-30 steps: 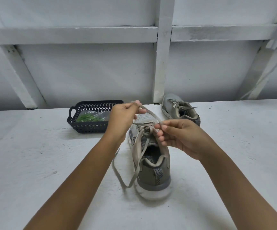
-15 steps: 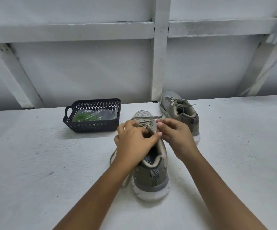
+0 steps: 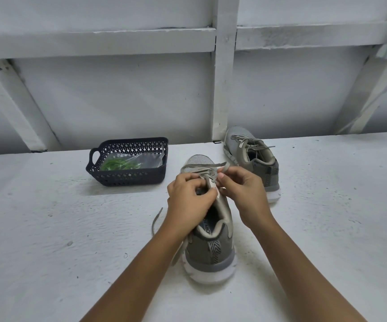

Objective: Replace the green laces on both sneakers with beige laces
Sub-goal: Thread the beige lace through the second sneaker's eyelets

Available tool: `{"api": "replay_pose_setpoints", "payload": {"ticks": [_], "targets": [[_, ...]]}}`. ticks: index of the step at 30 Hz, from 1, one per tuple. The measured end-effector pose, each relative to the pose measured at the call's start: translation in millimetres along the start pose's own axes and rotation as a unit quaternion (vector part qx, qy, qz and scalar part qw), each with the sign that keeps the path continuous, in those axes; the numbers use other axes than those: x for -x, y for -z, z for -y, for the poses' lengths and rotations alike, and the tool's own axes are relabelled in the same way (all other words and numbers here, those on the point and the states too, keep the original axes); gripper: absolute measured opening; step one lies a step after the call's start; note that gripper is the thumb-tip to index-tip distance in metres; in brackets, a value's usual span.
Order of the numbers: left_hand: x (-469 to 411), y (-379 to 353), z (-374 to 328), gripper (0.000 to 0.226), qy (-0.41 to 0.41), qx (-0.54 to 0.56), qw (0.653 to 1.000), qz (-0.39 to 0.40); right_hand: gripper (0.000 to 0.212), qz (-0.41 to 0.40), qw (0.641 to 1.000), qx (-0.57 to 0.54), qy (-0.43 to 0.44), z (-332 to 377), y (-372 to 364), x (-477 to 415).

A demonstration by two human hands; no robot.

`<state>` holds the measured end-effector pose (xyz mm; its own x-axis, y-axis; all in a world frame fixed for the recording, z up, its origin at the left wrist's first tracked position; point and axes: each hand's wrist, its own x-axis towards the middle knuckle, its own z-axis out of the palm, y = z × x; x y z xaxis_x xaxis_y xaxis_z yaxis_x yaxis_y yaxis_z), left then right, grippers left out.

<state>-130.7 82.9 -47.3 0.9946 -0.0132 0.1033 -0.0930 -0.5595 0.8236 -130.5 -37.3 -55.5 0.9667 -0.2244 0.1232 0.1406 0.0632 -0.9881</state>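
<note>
A grey sneaker [image 3: 211, 247] stands in front of me, heel toward me, threaded with a beige lace [image 3: 201, 169]. My left hand [image 3: 188, 198] pinches the lace over the tongue. Beside it, my right hand [image 3: 243, 191] pinches a loop of the same lace at the top eyelets. One loose lace end [image 3: 156, 220] trails on the table to the sneaker's left. A second grey sneaker [image 3: 253, 159] with a beige lace stands behind to the right. The green laces [image 3: 118, 164] lie in a clear bag inside the dark basket [image 3: 127, 178].
The white table [image 3: 48, 240] runs up to a white panelled wall with a vertical post [image 3: 222, 89] behind the far sneaker. The basket sits at the back left, a hand's width from the near sneaker.
A second ago my hands held the lace ends up and apart. They have since come down together over the tongue, and the lace now forms a loop by my right fingers.
</note>
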Motion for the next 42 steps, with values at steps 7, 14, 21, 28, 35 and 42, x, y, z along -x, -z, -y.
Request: {"api": "replay_pose_setpoints", "payload": {"ticks": [7,14,21,28,35,42], "targets": [[0.3,-0.7,0.7,0.013,-0.011,-0.016,1.0,-0.005,0.021,0.009,0.999,0.026,0.025,-2.0,2.2,0.1],[0.1,-0.5,-0.5,0.027,-0.035,-0.132,0.991,0.002,0.017,0.003,0.991,0.117,0.065,-7.3,1.5,0.4],[2.1,1.4,-4.1,0.027,-0.047,-0.211,0.976,0.004,0.017,0.044,0.998,0.047,0.003,-0.7,-0.4,1.1],[3.0,4.1,-4.5,0.03,-0.064,-0.268,0.961,-0.005,0.014,0.056,0.998,0.007,-0.031,-0.7,-0.1,3.8],[4.3,5.9,-2.8,0.021,-0.08,-0.264,0.96,-0.047,0.015,0.032,0.999,0.02,-0.033,-5.1,-1.3,3.0],[3.3,6.3,-3.6,0.021,-0.092,-0.245,0.964,-0.044,0.016,0.003,0.999,0.032,-0.037,-8.2,-2.9,2.0]]}}
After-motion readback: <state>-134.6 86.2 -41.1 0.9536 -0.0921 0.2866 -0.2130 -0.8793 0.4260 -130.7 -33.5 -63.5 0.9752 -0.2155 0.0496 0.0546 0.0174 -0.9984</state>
